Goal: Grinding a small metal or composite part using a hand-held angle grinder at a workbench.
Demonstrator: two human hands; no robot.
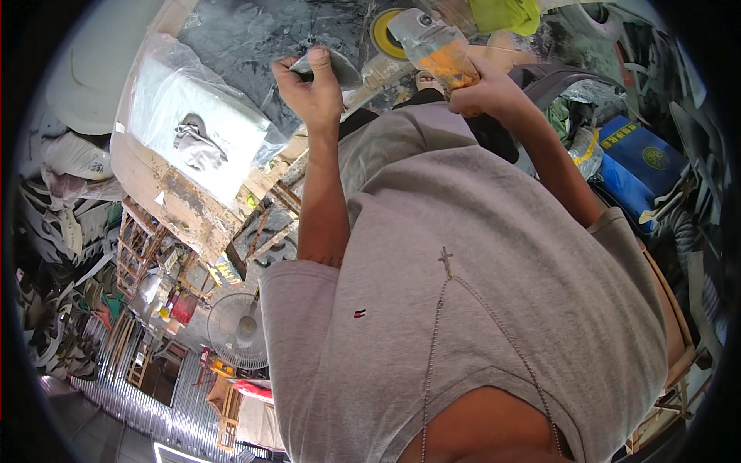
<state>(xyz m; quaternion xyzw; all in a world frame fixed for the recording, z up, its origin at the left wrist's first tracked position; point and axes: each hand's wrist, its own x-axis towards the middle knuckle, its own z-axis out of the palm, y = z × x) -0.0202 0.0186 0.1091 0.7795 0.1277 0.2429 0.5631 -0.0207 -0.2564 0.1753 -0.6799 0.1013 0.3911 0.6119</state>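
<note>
Near the top of the view, my right hand [490, 91] is wrapped round the orange, dusty body of an angle grinder [448, 68]. Its grey head carries a yellow disc [388, 35] that faces left. To the left of it, my left hand [315, 91] pinches a thin grey curved piece [341, 68] between thumb and fingers. A gap separates that piece from the disc. Part of the piece is hidden behind my thumb, so its kind cannot be told.
Left of my arm, a plastic-covered white board [174, 127] bears a crumpled grey cloth-like piece [199, 143]. A standing fan [243, 328] is at lower left. On the right lie a blue box [641, 158] and heaped grey strips [698, 154]. A yellow-green cloth [505, 15] lies at the top.
</note>
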